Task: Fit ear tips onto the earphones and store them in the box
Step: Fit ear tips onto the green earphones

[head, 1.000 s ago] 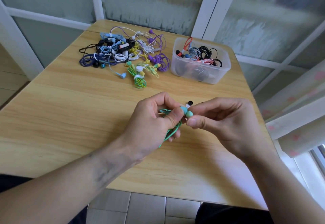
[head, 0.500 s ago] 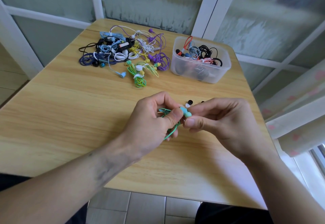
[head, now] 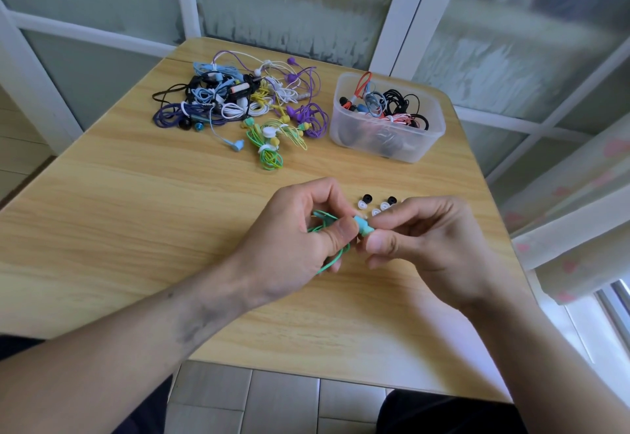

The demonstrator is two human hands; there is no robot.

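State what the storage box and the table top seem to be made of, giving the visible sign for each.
Storage box: probably frosted, translucent plastic, since the cables inside show dimly through its wall. Table top: pale wood grain with a smooth, slightly glossy finish; whether solid wood or laminate cannot be told.

bright daylight fr windows, right | soft shadows | wide-angle bend at edges | bg panes blurry

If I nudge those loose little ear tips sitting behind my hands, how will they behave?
The loose ear tips look tiny and rounded, so they would probably skid or roll on the smooth table. Likely very light and soft, easy to scatter.
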